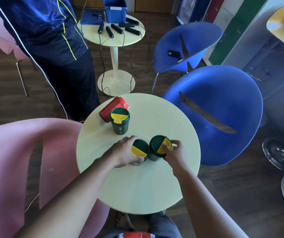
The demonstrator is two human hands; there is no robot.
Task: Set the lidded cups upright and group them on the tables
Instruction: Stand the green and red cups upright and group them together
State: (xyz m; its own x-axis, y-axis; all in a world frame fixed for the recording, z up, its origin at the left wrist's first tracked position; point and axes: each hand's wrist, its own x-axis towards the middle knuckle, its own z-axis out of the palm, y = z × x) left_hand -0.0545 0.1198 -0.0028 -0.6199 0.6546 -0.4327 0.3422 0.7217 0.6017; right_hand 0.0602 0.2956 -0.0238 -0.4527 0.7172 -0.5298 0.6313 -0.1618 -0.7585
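Observation:
Two green cups with green-and-yellow lids stand upright side by side near the middle of the round cream table [137,189]. My left hand [125,153] grips the left green cup [140,150] around its lid and side. My right hand [174,154] holds the right green cup [156,146] at its lid's yellow flap. A third green cup [119,120] stands upright farther back on the left. Just behind it a red cup [112,107] lies on its side, touching it.
A pink chair [17,169] stands to the left of the table and a blue chair [223,109] to the right. A person in dark blue clothes [52,40] stands at the far left. A second round table [113,35] behind holds a blue bin and black handles with cords.

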